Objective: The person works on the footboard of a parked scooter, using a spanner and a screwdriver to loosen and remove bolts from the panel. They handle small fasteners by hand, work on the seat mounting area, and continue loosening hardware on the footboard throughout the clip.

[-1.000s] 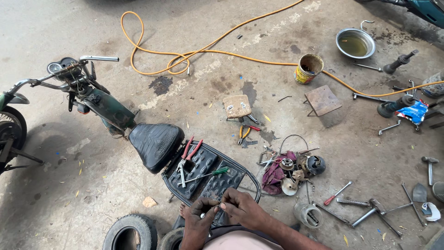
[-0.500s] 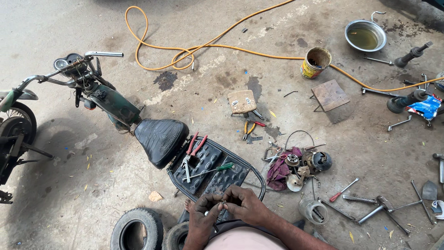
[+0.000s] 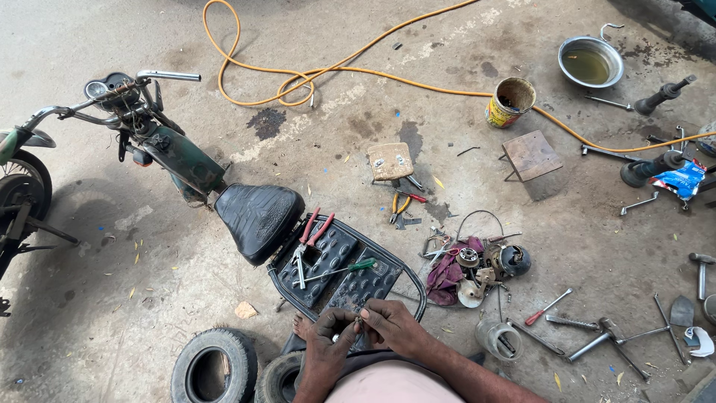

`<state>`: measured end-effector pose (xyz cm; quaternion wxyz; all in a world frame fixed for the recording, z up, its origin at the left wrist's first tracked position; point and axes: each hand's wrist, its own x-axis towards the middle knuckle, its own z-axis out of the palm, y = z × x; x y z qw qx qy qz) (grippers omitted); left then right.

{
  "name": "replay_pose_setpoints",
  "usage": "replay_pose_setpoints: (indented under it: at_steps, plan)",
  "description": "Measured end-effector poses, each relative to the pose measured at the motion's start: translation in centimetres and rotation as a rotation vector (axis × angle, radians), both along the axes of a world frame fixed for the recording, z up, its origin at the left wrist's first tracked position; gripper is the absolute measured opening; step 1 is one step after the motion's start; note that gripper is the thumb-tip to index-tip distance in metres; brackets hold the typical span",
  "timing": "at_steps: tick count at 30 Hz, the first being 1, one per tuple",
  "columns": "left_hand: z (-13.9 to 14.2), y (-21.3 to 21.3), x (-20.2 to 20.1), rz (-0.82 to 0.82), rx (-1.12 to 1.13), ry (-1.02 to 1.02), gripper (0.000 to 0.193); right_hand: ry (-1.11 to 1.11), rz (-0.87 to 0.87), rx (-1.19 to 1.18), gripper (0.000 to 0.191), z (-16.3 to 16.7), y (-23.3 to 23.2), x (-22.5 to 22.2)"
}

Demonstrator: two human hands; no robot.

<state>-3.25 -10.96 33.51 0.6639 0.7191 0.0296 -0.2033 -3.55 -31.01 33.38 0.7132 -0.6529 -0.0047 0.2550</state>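
My left hand (image 3: 328, 337) and my right hand (image 3: 393, 325) meet at the rear end of a small motorbike's black rear carrier (image 3: 337, 267). Both pinch a tiny metal part (image 3: 359, 322) between the fingertips. On the carrier lie red-handled pliers (image 3: 309, 237) and a green-handled screwdriver (image 3: 346, 268). The black seat (image 3: 257, 216) sits just ahead of the carrier. The stripped green bike frame (image 3: 175, 158) runs up left to the handlebars (image 3: 112, 93).
Two tyres (image 3: 214, 367) lie by my left knee. Engine parts on a maroon rag (image 3: 466, 269), spanners and a red screwdriver (image 3: 546, 307) are scattered right. Beyond lie an orange hose (image 3: 335, 71), a yellow tin (image 3: 510, 102), a metal bowl (image 3: 590, 63) and two low stools (image 3: 531, 155).
The view has shifted down slightly, so the floor items sit lower in frame. My hands stay together at the carrier's rear end, working the small part.
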Motion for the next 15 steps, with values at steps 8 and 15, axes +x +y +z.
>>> replay_pose_setpoints:
  at_steps: [8, 15]
  plan:
    - [0.0, 0.0, -0.1, -0.009, 0.006, 0.021, 0.015, 0.002, 0.011, 0.049, 0.037, -0.7, 0.2, -0.1]
    - [-0.5, 0.1, -0.3, -0.031, 0.01, 0.025, 0.016, -0.032, 0.032, 0.074, 0.04, -1.4, -0.4, -0.4]
